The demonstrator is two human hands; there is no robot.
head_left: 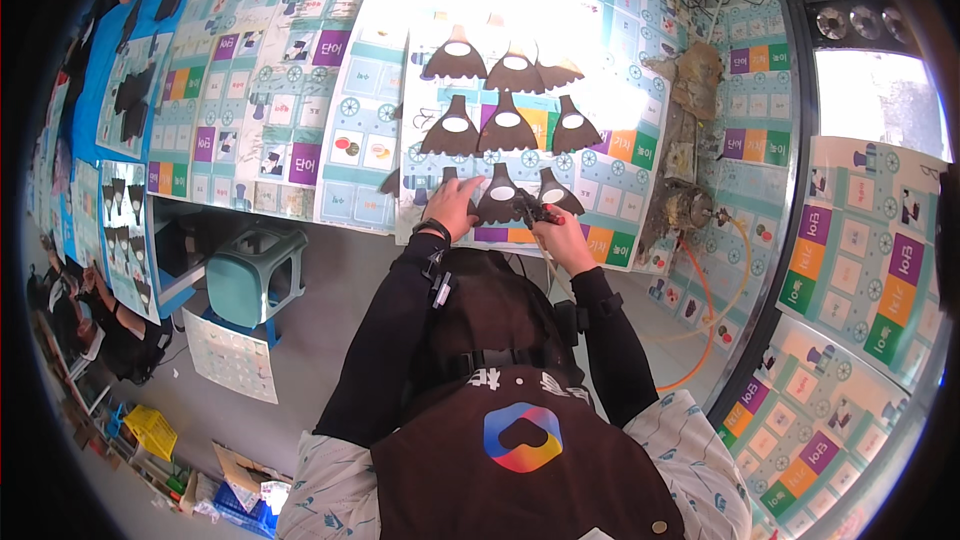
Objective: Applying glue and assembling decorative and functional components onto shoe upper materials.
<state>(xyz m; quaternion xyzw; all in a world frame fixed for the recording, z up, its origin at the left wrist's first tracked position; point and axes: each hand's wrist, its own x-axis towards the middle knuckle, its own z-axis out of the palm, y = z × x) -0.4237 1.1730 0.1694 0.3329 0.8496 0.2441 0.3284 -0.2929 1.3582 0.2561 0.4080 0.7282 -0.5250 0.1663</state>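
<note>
Left hand (452,204): fingers parted, by dark cutout (497,206) | right hand (566,238): clamped around black-red tool (530,206)

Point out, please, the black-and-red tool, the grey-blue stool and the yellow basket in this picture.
Black-and-red tool (527,204): head view, on its black front part.
Grey-blue stool (238,276): head view, on its broad flat panel.
Yellow basket (151,432): head view, on the middle of its visible side.
</note>
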